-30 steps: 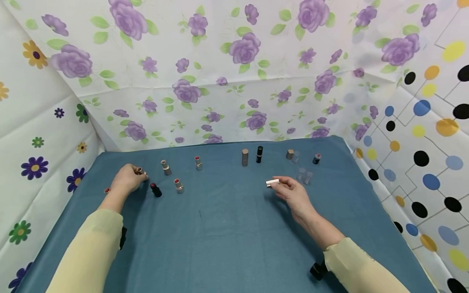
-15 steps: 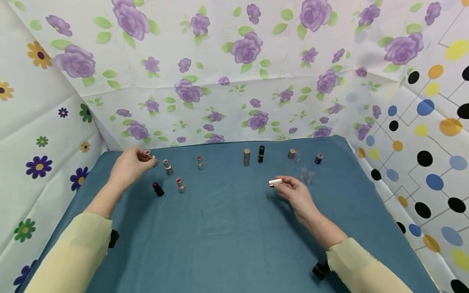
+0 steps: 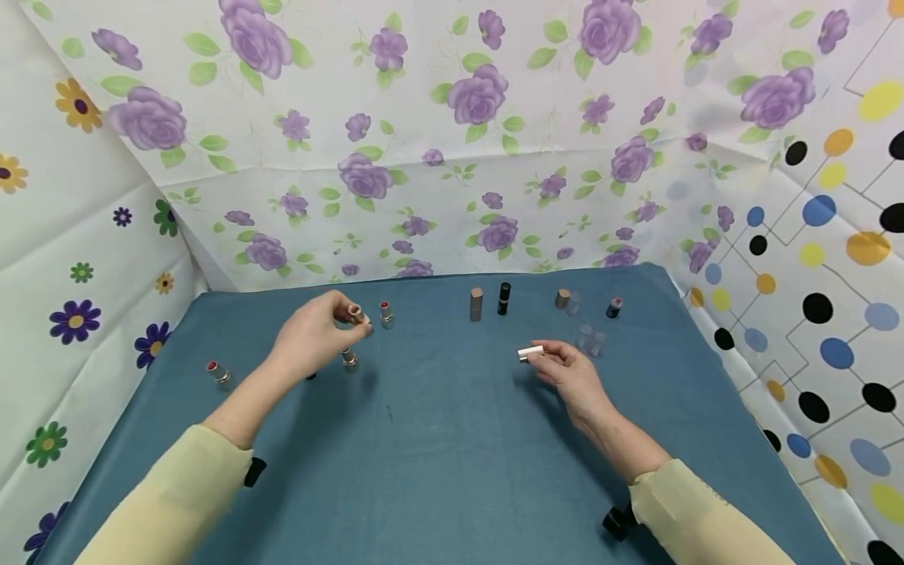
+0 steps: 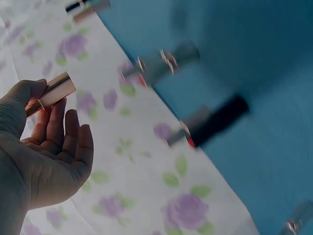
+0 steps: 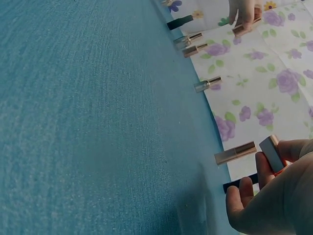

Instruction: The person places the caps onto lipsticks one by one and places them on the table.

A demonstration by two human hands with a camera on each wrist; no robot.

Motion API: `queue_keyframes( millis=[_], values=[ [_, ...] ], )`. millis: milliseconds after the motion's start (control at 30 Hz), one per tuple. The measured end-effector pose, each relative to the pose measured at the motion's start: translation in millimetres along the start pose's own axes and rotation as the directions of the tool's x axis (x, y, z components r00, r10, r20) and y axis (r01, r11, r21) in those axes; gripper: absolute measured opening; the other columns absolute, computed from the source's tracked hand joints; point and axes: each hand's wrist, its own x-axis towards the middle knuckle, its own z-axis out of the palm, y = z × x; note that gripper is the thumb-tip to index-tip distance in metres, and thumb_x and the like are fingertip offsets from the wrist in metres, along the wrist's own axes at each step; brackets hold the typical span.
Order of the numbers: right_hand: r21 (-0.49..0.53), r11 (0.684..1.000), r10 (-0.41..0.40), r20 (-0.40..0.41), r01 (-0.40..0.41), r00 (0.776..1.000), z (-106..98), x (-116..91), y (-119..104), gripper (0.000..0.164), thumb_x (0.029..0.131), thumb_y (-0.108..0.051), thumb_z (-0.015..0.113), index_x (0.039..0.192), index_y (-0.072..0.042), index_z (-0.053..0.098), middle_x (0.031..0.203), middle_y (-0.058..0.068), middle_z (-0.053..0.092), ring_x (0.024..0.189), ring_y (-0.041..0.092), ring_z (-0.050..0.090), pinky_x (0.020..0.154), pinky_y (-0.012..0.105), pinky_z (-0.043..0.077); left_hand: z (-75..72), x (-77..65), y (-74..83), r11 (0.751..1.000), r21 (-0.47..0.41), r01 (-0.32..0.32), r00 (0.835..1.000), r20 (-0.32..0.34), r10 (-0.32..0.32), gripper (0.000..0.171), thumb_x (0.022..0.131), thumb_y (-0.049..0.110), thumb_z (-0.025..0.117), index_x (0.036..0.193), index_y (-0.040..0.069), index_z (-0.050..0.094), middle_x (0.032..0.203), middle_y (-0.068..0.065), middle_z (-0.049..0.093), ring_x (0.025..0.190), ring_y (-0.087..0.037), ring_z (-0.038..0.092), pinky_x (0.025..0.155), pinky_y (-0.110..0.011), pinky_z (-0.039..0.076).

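My left hand (image 3: 311, 337) pinches an uncapped rose-gold lipstick (image 3: 358, 315) between thumb and fingers, raised over the left half of the table. In the left wrist view, the lipstick's shiny base (image 4: 58, 90) points away from the palm. My right hand (image 3: 568, 377) pinches a small pale, shiny lipstick cap (image 3: 530, 353), lying sideways in the fingertips right of the middle. An uncapped red lipstick (image 3: 385, 315) stands just beyond the left hand. Another lipstick (image 3: 349, 361) shows below that hand, partly covered; a black lipstick is almost hidden by the wrist.
At far left stands a red lipstick (image 3: 219, 373). At the back are a brown lipstick tube (image 3: 476, 304) and a black tube (image 3: 504, 299). Further right sit a brown cap (image 3: 562, 298), several clear caps (image 3: 584, 337) and a dark lipstick (image 3: 614, 308). Patterned cloth (image 3: 424, 118) hangs behind.
My left hand has lifted the rose-gold lipstick from the far left and carried it rightward, uncovering the far-left lipstick and covering others. The right hand stays nearly still with its cap.
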Motion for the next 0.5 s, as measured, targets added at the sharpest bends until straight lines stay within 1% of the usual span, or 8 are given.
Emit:
queue_keyframes(
  millis=[100,200,300,400,500],
  values=[
    [0.007,1.0,0.003,0.004,-0.003,1.0,0.0,-0.2,0.1,0.05,0.1,-0.028,0.071,0.141,-0.004,0.056,0.129,0.014,0.062,0.128,0.037,0.056,0.108,0.048,0.045,18.2,-3.1,8.9,1.0,-0.012,-0.025,0.999,0.026,0.025,0.023,0.097,0.034,0.073,0.108,0.016,0.063,0.111,-0.007,0.067,0.098,-0.025,0.064,0.076,-0.044,0.051],
    [0.012,1.0,0.009,0.011,-0.009,1.0,0.2,-0.6,-0.1,0.05,0.1,-0.027,0.07,0.142,-0.004,0.056,0.129,0.014,0.062,0.128,0.037,0.056,0.108,0.048,0.045,37.1,-5.7,11.0,0.999,-0.016,-0.038,0.998,0.052,0.039,0.02,0.095,0.032,0.076,0.105,0.018,0.065,0.106,-0.002,0.067,0.096,-0.021,0.064,0.074,-0.043,0.052],
    [0.011,1.0,0.016,0.011,-0.016,1.0,0.3,-1.0,0.1,0.05,0.1,-0.027,0.07,0.143,-0.005,0.056,0.127,0.014,0.063,0.128,0.037,0.056,0.107,0.048,0.045,56.1,-8.3,7.2,0.999,-0.005,-0.047,0.996,0.078,0.047,0.018,0.094,0.03,0.077,0.102,0.02,0.065,0.102,0.001,0.067,0.094,-0.017,0.063,0.075,-0.041,0.052],
    [0.008,1.0,0.023,0.008,-0.023,1.0,0.0,-1.5,0.8,0.049,0.1,-0.027,0.07,0.142,-0.005,0.056,0.126,0.013,0.064,0.127,0.037,0.056,0.107,0.048,0.046,73.5,-11.7,1.4,0.999,0.006,-0.046,0.993,0.106,0.045,0.017,0.093,0.028,0.078,0.099,0.02,0.065,0.097,0.003,0.067,0.085,-0.013,0.062,0.071,-0.038,0.051],
    [0.0,1.0,0.029,0.007,-0.029,1.0,-0.2,-1.7,1.8,0.05,0.1,-0.027,0.07,0.143,-0.005,0.056,0.125,0.013,0.064,0.126,0.037,0.057,0.106,0.048,0.046,87.1,-15.4,-2.9,0.999,0.015,-0.039,0.991,0.129,0.037,0.016,0.092,0.026,0.078,0.097,0.019,0.065,0.093,0.006,0.066,0.076,-0.01,0.059,0.065,-0.035,0.049]
  ],
)
